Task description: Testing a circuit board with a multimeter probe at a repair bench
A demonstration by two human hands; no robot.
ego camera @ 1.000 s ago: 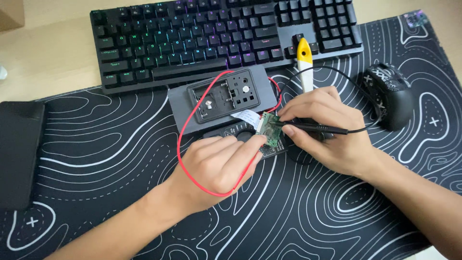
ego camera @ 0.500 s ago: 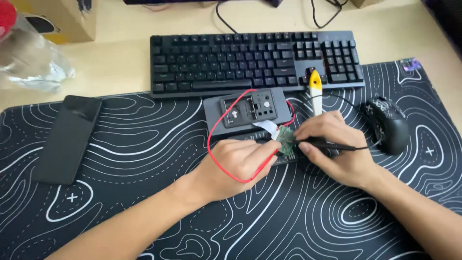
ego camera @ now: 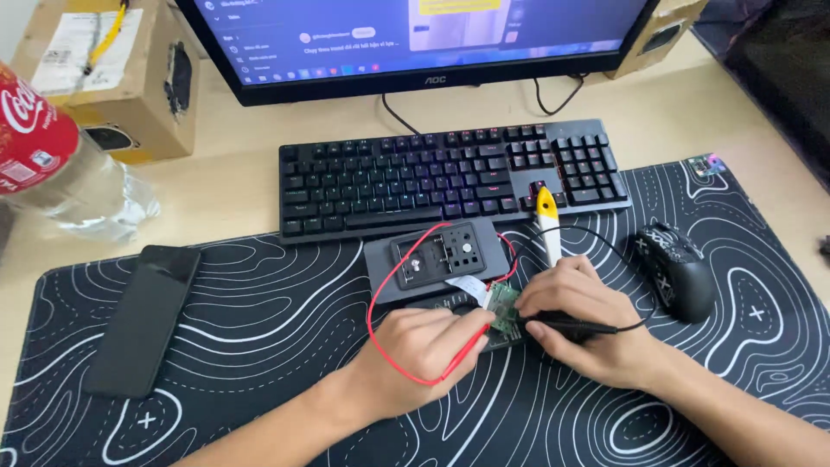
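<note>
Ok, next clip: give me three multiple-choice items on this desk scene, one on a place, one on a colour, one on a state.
1. Where does the phone lie?
A. left part of the desk mat
B. on the keyboard
C. under the monitor

2. What colour is the wire looping by the left hand?
A. blue
B. red
C. green

3. What does the right hand hold?
A. nothing
B. the mouse
C. a black probe

Answers: 1 A, the dark phone rests flat on the mat's left side. 2 B, the loop is red. 3 C, the fingers pinch the probe at the small green board.
</note>
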